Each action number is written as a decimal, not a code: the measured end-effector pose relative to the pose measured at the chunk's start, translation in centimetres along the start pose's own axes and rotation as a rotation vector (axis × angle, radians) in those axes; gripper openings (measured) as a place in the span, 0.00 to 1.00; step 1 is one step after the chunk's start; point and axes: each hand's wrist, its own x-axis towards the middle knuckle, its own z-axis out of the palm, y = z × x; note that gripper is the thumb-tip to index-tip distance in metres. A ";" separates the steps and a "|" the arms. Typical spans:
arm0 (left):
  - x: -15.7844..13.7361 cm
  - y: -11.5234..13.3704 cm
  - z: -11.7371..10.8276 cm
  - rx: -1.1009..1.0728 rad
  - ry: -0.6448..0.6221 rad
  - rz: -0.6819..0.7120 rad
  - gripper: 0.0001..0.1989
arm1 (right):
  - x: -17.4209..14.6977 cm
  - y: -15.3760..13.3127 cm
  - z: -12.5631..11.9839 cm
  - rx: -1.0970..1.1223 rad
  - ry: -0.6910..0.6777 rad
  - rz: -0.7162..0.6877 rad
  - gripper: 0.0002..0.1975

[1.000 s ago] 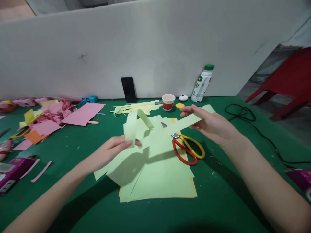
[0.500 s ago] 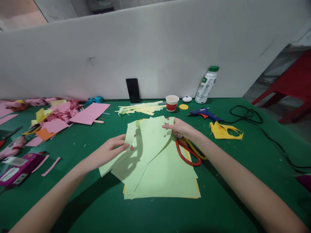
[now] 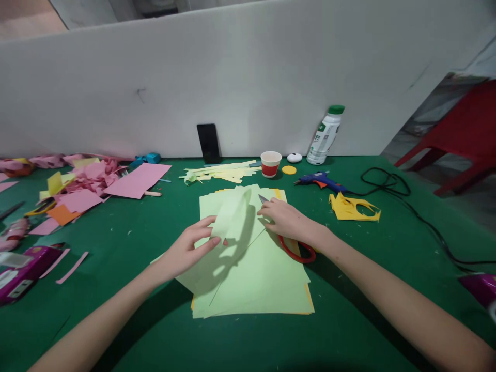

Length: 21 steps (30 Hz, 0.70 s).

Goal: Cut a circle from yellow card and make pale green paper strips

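Observation:
A curled piece of light green paper (image 3: 231, 213) is pinched between the thumb and fingers of my left hand (image 3: 196, 243), raised over a stack of green sheets (image 3: 256, 289) with yellow edges beneath. Its shadow falls on the stack. My right hand (image 3: 289, 219) lies over the middle of a pair of scissors (image 3: 297, 254) on the stack's right side, with fingers curled about it. One red handle loop shows below the wrist and the pointed tip beyond the fingers; the rest is hidden.
Behind the stack are pale paper strips (image 3: 228, 171), a paper cup (image 3: 270, 164), a phone (image 3: 208, 143) and a bottle (image 3: 325, 135). To the right lie a blue glue gun (image 3: 321, 181) with its cable and a yellow paper scrap (image 3: 354, 208). Pink scraps (image 3: 104, 175) fill the left.
My right hand has let go of the green paper's end and moved down onto the scissors. The paper in my left hand has swung right and curled; the view shifted slightly.

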 end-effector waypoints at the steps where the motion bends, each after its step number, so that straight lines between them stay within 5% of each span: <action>1: -0.1 -0.1 0.1 -0.013 0.035 -0.009 0.17 | 0.0 0.1 -0.1 -0.034 -0.032 -0.042 0.14; 9: -1.7 -1.8 0.2 -0.071 0.215 0.020 0.15 | 2.0 1.2 -0.3 -0.132 -0.149 -0.199 0.12; 14: -2.0 -2.3 0.2 -0.100 0.229 0.027 0.13 | 4.2 1.3 0.2 -0.134 -0.046 -0.263 0.12; 21: -2.0 -1.9 0.3 -0.098 0.159 0.043 0.14 | 6.5 1.7 1.7 0.055 0.084 -0.168 0.15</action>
